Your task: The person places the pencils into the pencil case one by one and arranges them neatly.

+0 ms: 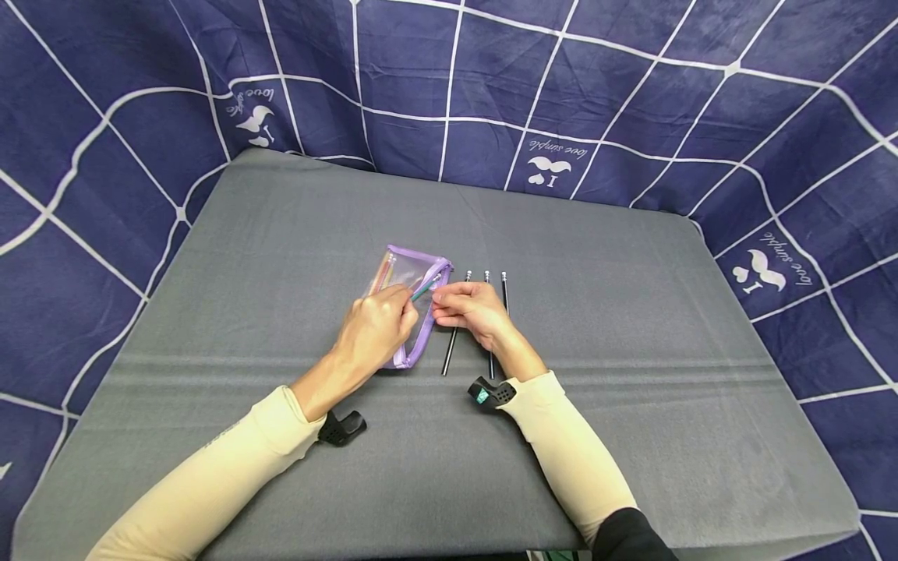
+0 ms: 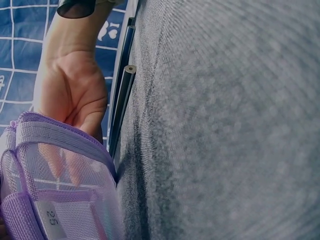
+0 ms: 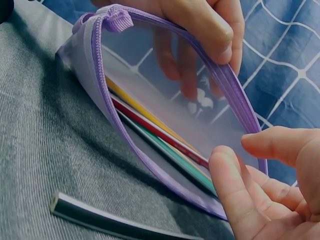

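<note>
My left hand (image 1: 375,321) grips the rim of a clear mesh pencil pouch (image 1: 421,341) with purple zip edging, thumb on one side and fingers behind the mesh. The pouch gapes wide in the right wrist view. Inside lie a yellow pencil (image 3: 131,101), a red pencil (image 3: 150,126) and a green pencil (image 3: 182,167). My right hand (image 1: 471,306) is at the pouch mouth, fingers fairly straight, thumb tip at the purple rim. Its fingertips overlap the near ends of the red and green pencils. Seen from the left wrist, those fingers show through the mesh.
Three dark pencils lie on the grey cloth-covered table (image 1: 631,312) beside the pouch: a left one (image 1: 450,352), a middle one (image 1: 492,368) partly under my right hand, and a right one (image 1: 504,288). A blue checked curtain (image 1: 491,78) hangs behind and along the sides.
</note>
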